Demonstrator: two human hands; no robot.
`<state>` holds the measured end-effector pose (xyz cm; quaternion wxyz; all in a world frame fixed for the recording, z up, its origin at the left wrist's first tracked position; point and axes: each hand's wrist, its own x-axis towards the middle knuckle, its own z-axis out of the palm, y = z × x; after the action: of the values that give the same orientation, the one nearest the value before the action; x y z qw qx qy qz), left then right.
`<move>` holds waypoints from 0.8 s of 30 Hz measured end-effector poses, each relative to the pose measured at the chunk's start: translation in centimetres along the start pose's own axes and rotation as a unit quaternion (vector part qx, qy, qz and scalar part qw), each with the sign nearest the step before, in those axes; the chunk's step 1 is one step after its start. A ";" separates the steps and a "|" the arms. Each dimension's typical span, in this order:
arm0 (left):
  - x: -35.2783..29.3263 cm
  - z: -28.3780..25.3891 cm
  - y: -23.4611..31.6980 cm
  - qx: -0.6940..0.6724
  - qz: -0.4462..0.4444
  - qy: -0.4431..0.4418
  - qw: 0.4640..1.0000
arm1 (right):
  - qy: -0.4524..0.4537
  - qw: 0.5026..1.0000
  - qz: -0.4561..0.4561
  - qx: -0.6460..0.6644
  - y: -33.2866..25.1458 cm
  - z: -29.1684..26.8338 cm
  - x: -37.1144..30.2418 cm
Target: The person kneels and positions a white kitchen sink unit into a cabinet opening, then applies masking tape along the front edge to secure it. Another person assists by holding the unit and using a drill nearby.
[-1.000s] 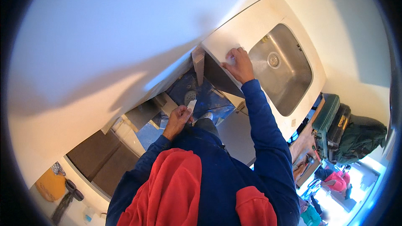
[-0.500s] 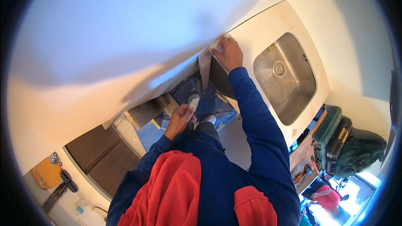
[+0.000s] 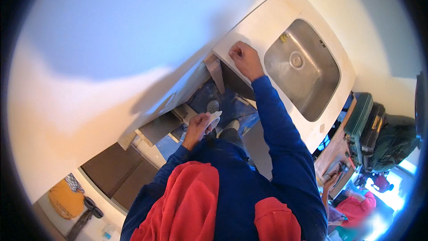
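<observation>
My left hand (image 3: 197, 129) is closed around a thin white roll (image 3: 215, 118) that looks like tape, with a loose end sticking out. It hangs low in front of my body, above the blue-covered floor. My right hand (image 3: 246, 59) is over the near left end of the pale countertop (image 3: 290, 2), its fingers curled in. Whether anything small is between those fingers is hidden. Beside that hand, the steel sink (image 3: 307, 71) is set into the countertop, with a small yellow thing (image 3: 284, 38) at its far left corner.
A pale wall (image 3: 111, 62) runs along the left. Under the countertop's end stands a wooden upright (image 3: 216, 73); boards (image 3: 160, 127) lean low by the wall. At right are a green case (image 3: 358, 116) and a black case (image 3: 374, 122). Another person in pink (image 3: 356, 207) is at lower right.
My right hand has come off the countertop's edge and curled its fingers. The white roll in my left hand has turned, showing its rounded side. My view has shifted slightly.
</observation>
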<state>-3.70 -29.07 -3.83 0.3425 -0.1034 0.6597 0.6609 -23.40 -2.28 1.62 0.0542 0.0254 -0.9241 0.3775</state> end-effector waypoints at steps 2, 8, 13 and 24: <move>0.7 1.0 -0.6 -0.049 0.003 0.024 0.999 | 0.036 0.995 0.029 0.086 0.4 -1.3 -5.0; 2.8 4.0 -2.0 -0.195 -0.114 0.022 0.974 | -0.106 0.951 0.234 0.174 -2.1 1.4 -22.0; 3.9 5.8 -1.7 -0.224 -0.161 -0.074 0.958 | -0.024 0.936 0.284 0.204 -2.5 5.5 -27.3; 15.3 5.4 7.8 -0.201 0.104 0.077 0.971 | -0.006 0.901 0.394 0.179 -0.7 1.5 -31.1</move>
<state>-17.95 -18.29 -5.97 0.1923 -0.1512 0.5445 0.8023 7.45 -3.65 -2.65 -0.1103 -0.3291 -0.7757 0.5271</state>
